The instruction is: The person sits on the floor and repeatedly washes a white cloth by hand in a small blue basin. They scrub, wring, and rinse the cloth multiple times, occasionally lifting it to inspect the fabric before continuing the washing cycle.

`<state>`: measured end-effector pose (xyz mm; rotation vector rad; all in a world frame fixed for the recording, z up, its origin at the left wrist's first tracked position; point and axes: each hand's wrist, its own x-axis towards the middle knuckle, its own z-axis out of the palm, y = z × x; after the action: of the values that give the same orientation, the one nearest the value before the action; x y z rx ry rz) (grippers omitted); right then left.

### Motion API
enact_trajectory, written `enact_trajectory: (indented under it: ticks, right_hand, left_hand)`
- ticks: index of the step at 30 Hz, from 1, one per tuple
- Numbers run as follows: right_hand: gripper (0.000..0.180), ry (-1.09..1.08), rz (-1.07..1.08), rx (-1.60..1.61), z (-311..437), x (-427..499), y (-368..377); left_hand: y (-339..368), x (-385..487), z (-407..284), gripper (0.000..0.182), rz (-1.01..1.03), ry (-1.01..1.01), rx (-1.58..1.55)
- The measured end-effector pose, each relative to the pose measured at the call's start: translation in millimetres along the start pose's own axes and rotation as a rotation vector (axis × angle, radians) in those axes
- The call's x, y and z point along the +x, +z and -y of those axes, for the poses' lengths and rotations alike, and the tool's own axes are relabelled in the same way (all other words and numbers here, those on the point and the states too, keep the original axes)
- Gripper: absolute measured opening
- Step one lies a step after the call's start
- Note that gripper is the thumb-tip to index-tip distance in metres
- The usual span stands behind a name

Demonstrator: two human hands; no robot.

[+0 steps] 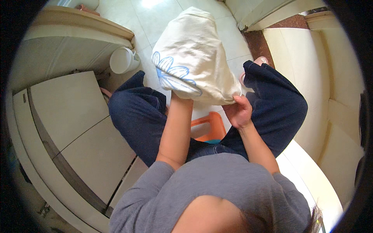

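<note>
A cream cloth bag with a blue flower-petal print is raised in front of me, over the gap between my knees. My left forearm goes up into its near opening, so the fabric hides my left hand and whatever it may touch. At the bag's near right corner, my right hand pinches the hem between thumb and fingers. The cloth is creased and stands away from my left arm like a loose sleeve. Its inside cannot be seen.
Below me is an orange plastic stool with a blue-green part. A white bucket stands on the tiled floor beyond my left knee. White cabinet-like panels flank my left side; a pale panelled surface borders my right.
</note>
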<state>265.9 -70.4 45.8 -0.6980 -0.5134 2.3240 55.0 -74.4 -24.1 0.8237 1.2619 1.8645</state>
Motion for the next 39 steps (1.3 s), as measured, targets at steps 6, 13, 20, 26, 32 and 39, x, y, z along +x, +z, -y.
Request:
enact_trajectory:
  ticks: [6, 13, 20, 26, 32, 39]
  right_hand:
    - [0.046, -0.007, 0.077, 0.078, 20.5, 3.4, 14.8]
    - [0.097, 0.147, -0.009, -0.103, 65.0, 68.0, 40.9]
    - [0.054, 0.223, 0.349, -0.99, 96.0, 77.5, 85.6]
    - [0.034, 0.171, 0.061, -0.391, 95.5, 74.1, 93.1]
    - [0.038, 0.196, 0.047, -0.205, 73.9, 78.4, 111.1]
    - [0.044, 0.242, 0.057, -0.104, 70.7, 74.1, 89.2]
  left_hand:
    - [8.6, 11.5, -25.0, 0.05, 0.056, 0.093, 0.091]
    - [7.9, 22.7, -56.0, 0.052, 0.086, 0.195, 0.213]
    - [2.2, 4.0, -98.3, 0.048, 0.127, 0.057, 0.492]
    - [-12.8, -24.7, -146.1, 0.05, 0.177, -0.465, 0.128]
    - [-57.7, -77.4, -130.4, 0.055, 0.154, -0.481, -1.209]
    - [-48.9, -86.6, -148.9, 0.061, 0.057, -0.229, -1.346]
